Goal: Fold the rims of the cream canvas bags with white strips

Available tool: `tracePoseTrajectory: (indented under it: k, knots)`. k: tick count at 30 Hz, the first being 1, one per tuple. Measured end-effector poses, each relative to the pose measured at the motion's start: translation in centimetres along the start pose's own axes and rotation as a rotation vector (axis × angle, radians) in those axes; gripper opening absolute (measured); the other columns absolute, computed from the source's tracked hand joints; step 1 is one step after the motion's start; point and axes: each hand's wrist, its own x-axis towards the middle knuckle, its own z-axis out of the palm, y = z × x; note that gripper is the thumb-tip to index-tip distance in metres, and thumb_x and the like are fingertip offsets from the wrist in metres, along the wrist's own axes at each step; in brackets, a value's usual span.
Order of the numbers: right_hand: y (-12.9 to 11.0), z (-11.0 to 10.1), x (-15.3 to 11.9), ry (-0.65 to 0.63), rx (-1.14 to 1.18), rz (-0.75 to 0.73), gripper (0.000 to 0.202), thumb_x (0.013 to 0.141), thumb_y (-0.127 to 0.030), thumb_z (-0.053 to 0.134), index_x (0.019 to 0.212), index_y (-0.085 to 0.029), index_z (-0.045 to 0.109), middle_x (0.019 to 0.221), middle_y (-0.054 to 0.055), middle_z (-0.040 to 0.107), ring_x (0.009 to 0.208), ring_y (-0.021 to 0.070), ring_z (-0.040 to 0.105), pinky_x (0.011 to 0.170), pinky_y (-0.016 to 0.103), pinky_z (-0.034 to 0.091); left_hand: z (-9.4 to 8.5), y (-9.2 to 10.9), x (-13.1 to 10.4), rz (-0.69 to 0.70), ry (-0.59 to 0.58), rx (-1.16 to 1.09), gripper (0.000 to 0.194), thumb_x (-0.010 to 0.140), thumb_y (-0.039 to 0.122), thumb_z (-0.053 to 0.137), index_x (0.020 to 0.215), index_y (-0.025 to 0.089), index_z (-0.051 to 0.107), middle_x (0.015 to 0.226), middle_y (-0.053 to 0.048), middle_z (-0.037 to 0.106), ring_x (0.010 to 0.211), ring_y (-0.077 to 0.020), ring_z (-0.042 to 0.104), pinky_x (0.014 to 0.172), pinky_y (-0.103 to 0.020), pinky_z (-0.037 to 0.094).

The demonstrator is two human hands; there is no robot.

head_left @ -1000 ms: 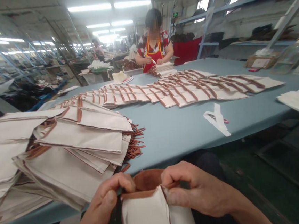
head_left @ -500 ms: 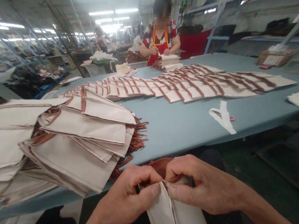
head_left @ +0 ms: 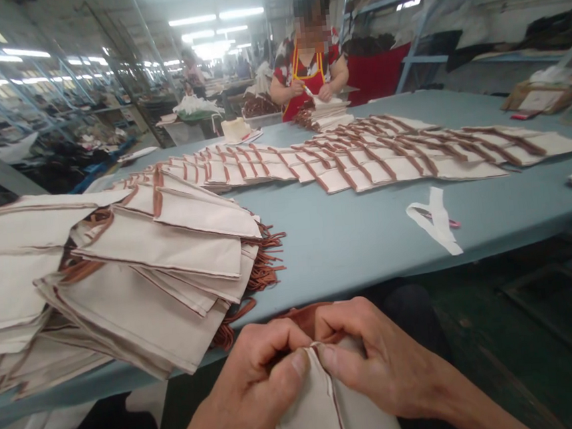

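Note:
A cream fabric piece (head_left: 311, 412) with a brown-edged seam hangs below the table's front edge, between my hands. My left hand (head_left: 264, 370) pinches its top edge just left of the seam, thumb in front. On the other side of the seam, my right hand (head_left: 366, 358) pinches the same edge, the two thumbs nearly touching. Brown material (head_left: 307, 316) shows behind the fingers. To the left, a heap of cream pieces with brown trim (head_left: 163, 245) lies on the table, brown cords (head_left: 265, 266) sticking out at its right side.
Overlapping rows of cream and brown pieces (head_left: 376, 156) cross the blue-green table (head_left: 338, 236). White strips (head_left: 437, 221) lie near its front edge, over something pink. Across the table a person in a red apron (head_left: 311, 79) handles a stack (head_left: 330, 114). A box (head_left: 541, 95) stands at right.
Both hands keep their pinch on the fabric, which has shifted slightly. The view has moved a little, and the person across the table has raised a small tool slightly.

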Motion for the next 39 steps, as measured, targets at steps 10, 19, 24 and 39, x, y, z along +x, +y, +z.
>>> tracePoseTrajectory:
  k: [10, 19, 24, 39]
  knots:
    - [0.8, 0.6, -0.6, 0.209, -0.319, -0.226, 0.016, 0.074, -0.019, 0.059, 0.064, -0.022, 0.046, 0.056, -0.005, 0.053, 0.052, 0.0114, 0.043, 0.057, 0.027, 0.026, 0.2, -0.2, 0.4, 0.012, -0.007, 0.029, 0.029, 0.092, 0.038, 0.057, 0.071, 0.017, 0.057, 0.063, 0.003, 0.047, 0.061, -0.0122, 0.041, 0.059, -0.023, 0.034]
    - [0.7, 0.2, -1.6, -0.028, -0.063, -0.038, 0.017, 0.075, -0.015, 0.061, 0.064, -0.020, 0.050, 0.059, -0.007, 0.052, 0.053, 0.0079, 0.043, 0.053, 0.021, 0.028, -1.0, 0.0, 0.1, -0.003, -0.241, -0.071, 0.031, 0.096, 0.037, 0.061, 0.077, 0.013, 0.067, 0.067, 0.000, 0.060, 0.060, -0.0111, 0.047, 0.057, -0.021, 0.036]
    - [0.1, 0.4, -1.8, -0.013, -0.190, -0.096, 0.011, 0.075, -0.011, 0.057, 0.069, -0.020, 0.056, 0.062, -0.005, 0.057, 0.056, 0.0096, 0.050, 0.058, 0.024, 0.029, -1.8, 0.8, 0.0, -0.041, -0.211, 0.163, 0.019, 0.088, 0.020, 0.058, 0.070, 0.016, 0.060, 0.059, 0.007, 0.045, 0.054, -0.0079, 0.036, 0.050, -0.019, 0.028]
    - [-0.2, 0.5, -0.2, -0.148, -0.179, 0.055, 0.019, 0.081, -0.021, 0.062, 0.066, -0.020, 0.049, 0.063, -0.005, 0.052, 0.061, 0.0115, 0.047, 0.062, 0.026, 0.028, -2.2, 1.4, -0.1, -0.167, -0.204, 0.275, 0.015, 0.084, 0.017, 0.054, 0.069, 0.020, 0.051, 0.060, 0.008, 0.043, 0.055, -0.0089, 0.036, 0.049, -0.021, 0.027]
